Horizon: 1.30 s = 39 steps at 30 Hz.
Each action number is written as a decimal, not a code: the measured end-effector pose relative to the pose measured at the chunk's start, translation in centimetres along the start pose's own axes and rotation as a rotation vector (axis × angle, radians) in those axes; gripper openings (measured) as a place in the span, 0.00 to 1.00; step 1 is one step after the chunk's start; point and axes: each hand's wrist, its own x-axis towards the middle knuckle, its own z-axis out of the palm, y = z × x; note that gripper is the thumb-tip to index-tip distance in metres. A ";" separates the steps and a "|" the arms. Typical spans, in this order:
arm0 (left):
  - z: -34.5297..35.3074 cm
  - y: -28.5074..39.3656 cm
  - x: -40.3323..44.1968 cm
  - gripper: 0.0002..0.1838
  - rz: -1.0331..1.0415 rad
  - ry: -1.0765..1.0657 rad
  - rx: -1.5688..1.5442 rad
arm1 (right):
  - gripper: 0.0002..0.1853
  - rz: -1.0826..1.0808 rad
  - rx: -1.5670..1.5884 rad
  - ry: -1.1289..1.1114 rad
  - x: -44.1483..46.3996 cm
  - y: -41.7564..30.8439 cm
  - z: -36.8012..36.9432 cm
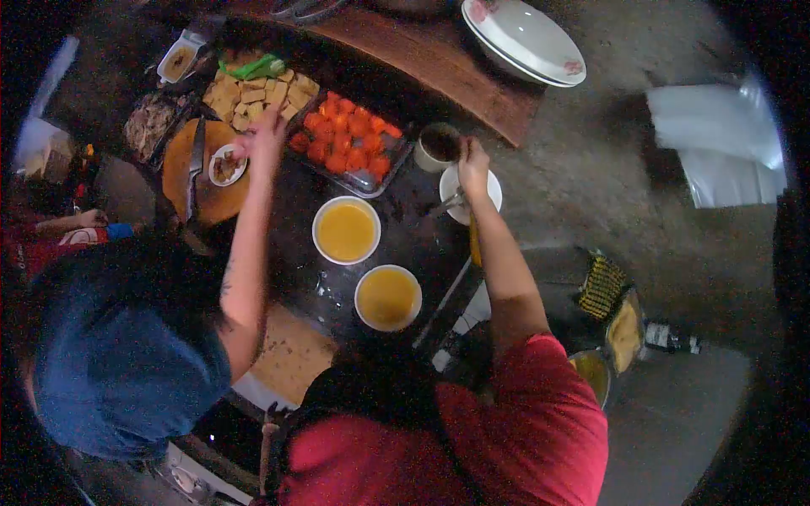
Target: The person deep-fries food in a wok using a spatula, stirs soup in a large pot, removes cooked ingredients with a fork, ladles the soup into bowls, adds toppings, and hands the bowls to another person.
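My right hand (474,167) reaches forward from a red sleeve, its fingers closed at the right side of a white mug (436,148) with dark contents. Just below that hand is a white plate (491,196), with a metal utensil (454,201) at its left edge. Two white bowls of yellow liquid stand nearer to me: one bowl (347,230) farther off and another bowl (388,297) closer. A clear tray (364,184) of orange-red pieces sits left of the mug. My left hand is out of view.
At left, a co-worker's hand (263,131) reaches over a small dish (228,165) on a round chopping board (221,205), beside a knife (196,164). Tofu-like pieces (253,99) lie beyond. Patterned dishes (527,38) stand on a wooden bench (422,63).
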 end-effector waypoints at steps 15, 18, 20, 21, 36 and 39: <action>-12.1 -15.8 -30.7 0.23 -0.191 -0.782 -0.372 | 0.13 0.467 0.852 -0.001 -1.0 4.3 0.0; -8.3 -20.9 -22.6 0.23 0.046 -0.605 -0.063 | 0.11 0.574 0.907 0.056 -1.3 4.7 -0.3; -8.1 -22.7 -24.1 0.24 0.160 -0.561 0.105 | 0.10 0.568 0.913 0.124 -1.5 6.7 0.4; -12.2 -18.3 -24.7 0.25 0.051 -0.715 0.046 | 0.10 0.570 0.912 0.121 -1.5 7.0 0.3; -15.1 -15.1 -57.1 0.22 -0.990 -0.877 -1.061 | 0.07 -0.306 0.297 -0.498 -15.6 -8.1 0.4; -13.6 -14.0 -55.8 0.24 -1.488 -0.723 -1.454 | 0.07 -0.360 0.240 -0.415 -12.9 -8.4 -1.1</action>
